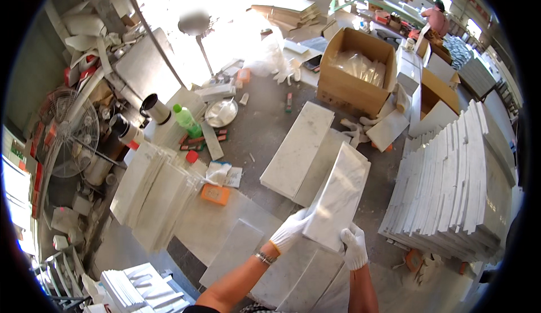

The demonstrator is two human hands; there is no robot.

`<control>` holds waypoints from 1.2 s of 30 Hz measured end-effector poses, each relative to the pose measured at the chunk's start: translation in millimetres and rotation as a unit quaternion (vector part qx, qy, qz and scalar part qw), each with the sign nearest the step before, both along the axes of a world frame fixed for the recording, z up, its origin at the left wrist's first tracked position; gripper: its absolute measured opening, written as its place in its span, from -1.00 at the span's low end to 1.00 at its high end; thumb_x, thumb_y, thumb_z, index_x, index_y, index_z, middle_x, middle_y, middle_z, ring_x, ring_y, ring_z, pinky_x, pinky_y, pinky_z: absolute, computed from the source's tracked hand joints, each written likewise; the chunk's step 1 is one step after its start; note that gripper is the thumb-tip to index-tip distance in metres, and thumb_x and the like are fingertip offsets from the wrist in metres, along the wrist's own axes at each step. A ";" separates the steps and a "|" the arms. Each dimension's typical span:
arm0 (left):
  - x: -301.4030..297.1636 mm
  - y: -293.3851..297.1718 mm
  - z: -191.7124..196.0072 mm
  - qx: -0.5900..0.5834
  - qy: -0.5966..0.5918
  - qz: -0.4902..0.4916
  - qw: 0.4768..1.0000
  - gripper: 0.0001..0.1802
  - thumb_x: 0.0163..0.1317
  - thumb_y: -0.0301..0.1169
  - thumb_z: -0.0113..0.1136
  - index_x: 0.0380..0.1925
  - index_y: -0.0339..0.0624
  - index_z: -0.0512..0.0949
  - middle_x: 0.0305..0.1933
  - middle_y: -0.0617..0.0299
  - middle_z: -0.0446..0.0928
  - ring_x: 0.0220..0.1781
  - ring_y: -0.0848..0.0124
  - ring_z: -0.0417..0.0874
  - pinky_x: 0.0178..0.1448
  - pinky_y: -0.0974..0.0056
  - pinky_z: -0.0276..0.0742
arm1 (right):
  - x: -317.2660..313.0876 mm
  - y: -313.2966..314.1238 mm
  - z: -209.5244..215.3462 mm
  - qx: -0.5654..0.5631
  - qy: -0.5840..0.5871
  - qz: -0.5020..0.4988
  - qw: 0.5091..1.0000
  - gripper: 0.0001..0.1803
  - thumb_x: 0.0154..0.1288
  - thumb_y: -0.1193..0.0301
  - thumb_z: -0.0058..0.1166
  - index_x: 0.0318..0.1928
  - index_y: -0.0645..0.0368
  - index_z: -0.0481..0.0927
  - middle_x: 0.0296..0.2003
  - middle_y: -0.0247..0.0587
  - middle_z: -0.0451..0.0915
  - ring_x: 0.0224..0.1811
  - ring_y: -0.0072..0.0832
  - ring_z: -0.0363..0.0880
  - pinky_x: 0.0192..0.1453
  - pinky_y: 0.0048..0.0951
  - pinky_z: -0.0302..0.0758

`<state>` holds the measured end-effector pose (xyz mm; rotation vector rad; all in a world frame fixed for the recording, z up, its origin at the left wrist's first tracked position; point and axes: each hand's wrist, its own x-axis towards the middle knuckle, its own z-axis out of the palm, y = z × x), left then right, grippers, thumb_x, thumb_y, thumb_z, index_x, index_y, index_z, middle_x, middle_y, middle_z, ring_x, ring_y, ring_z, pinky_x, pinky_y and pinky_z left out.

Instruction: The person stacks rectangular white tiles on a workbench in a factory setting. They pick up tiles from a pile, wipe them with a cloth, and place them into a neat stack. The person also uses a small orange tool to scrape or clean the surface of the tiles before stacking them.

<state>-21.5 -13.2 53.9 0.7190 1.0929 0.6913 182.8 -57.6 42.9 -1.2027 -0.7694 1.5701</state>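
Tilting up off the worktable, a long white marble slab (338,197) with grey veining is held at its near end, above the flat tiles lying below it. The left hand (288,231), in a white glove, closes on the slab's near left corner, and the right hand (354,247), also gloved, clamps the near right corner, thumb on top; a hand at either corner looks like the way to steady a long, heavy piece while its face is turned toward the person. How far the fingers wrap underneath cannot be seen, since the slab covers them.

Just beyond it, two more slabs (297,146) lie flat on the grey table (265,124), partly overlapped. To the right, a row of white tiles (456,183) stands on edge, leaning together, probably so each can be pulled off singly. To the left lies another fanned stack of tiles (149,192), with an orange block (216,194) beside it.

Farther off stand an open cardboard box (355,73) holding clear plastic, a green bottle (187,120) and a metal dish (221,111). A fan (67,138) sits at the left edge.

Bright glare washes out the far middle of the table, and a person in pink (435,18) at the far right is too small to make out what they are doing.
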 end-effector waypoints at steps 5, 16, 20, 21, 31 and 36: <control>-7.2 -9.5 -3.9 0.057 0.017 -0.016 0.998 -0.45 0.55 -0.13 0.22 0.30 -0.36 0.54 0.14 0.18 0.69 0.12 0.49 0.61 0.19 0.34 0.56 | -2.4 -20.2 -9.4 -0.129 -0.030 0.049 0.990 -0.53 0.38 0.31 0.26 0.17 0.36 0.59 -0.34 -0.38 0.66 -0.47 -0.63 0.58 -0.40 -0.59 0.49; -22.6 -92.0 -14.8 0.208 0.076 0.063 0.973 -0.47 0.61 -0.34 0.10 0.46 -0.38 0.38 0.26 -0.02 0.66 0.27 0.34 0.65 0.36 0.24 0.53 | -11.1 -47.5 19.8 -0.026 -0.008 0.050 0.998 -0.30 0.18 0.46 0.32 0.36 0.36 0.52 0.18 -0.21 0.68 0.19 -0.43 0.64 0.31 -0.37 0.54; -22.1 -127.9 -6.1 0.228 0.116 0.042 0.966 -0.47 0.60 -0.33 0.09 0.47 -0.33 0.38 0.30 -0.18 0.62 0.34 0.13 0.68 0.38 0.19 0.53 | -25.4 -40.0 14.9 -0.021 0.047 -0.034 0.998 -0.30 0.18 0.43 0.27 0.37 0.37 0.50 0.15 -0.18 0.69 0.18 -0.40 0.65 0.30 -0.37 0.54; -23.0 -134.9 -5.7 0.227 0.117 0.045 0.966 -0.47 0.61 -0.32 0.08 0.47 -0.32 0.38 0.30 -0.19 0.61 0.35 0.11 0.68 0.38 0.19 0.53 | -29.1 -41.9 11.3 -0.029 0.021 -0.046 0.998 -0.29 0.18 0.42 0.28 0.37 0.37 0.49 0.14 -0.17 0.70 0.17 -0.38 0.66 0.28 -0.37 0.56; -75.7 -183.3 -20.2 0.168 -0.050 0.011 0.984 -0.26 0.66 0.02 -0.03 0.58 -0.32 0.27 0.36 0.06 0.62 0.36 0.28 0.62 0.43 0.21 0.48 | -22.6 -105.1 14.4 -0.075 0.046 0.086 0.992 -0.28 0.14 0.52 0.41 0.34 0.38 0.50 0.11 -0.22 0.70 0.08 -0.43 0.68 0.23 -0.35 0.61; -69.4 -208.4 -18.2 -0.022 0.082 0.045 0.995 -0.18 0.63 0.13 0.00 0.56 -0.35 0.25 0.49 0.11 0.44 0.47 0.36 0.43 0.51 0.19 0.36 | -36.0 -130.5 12.2 -0.117 -0.002 0.217 0.969 -0.19 0.10 0.46 0.55 0.37 0.37 0.49 0.14 -0.19 0.69 0.13 -0.45 0.65 0.26 -0.34 0.59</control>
